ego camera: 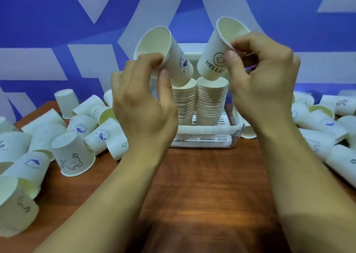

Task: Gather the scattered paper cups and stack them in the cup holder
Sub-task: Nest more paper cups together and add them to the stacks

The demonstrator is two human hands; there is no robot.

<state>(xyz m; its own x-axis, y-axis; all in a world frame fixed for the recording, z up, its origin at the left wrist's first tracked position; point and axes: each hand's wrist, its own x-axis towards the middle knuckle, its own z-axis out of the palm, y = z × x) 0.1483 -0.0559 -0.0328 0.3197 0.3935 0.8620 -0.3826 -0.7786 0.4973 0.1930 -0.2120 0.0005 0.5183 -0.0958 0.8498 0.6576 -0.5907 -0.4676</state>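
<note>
My left hand (142, 100) pinches a white paper cup with a blue whale print (167, 58), tilted, its base just over the left stack (185, 102). My right hand (260, 83) pinches the rim of a white cup printed HELLO with a smiley (213, 58), its base touching the top of the right stack (212, 100). Both stacks stand upright in the white plastic cup holder (202, 131) at the middle of the table.
Several loose paper cups (73, 156) lie and stand scattered on the left of the wooden table (202, 185), and more cups (317, 125) are piled on the right. A blue and white patterned wall rises close behind the holder.
</note>
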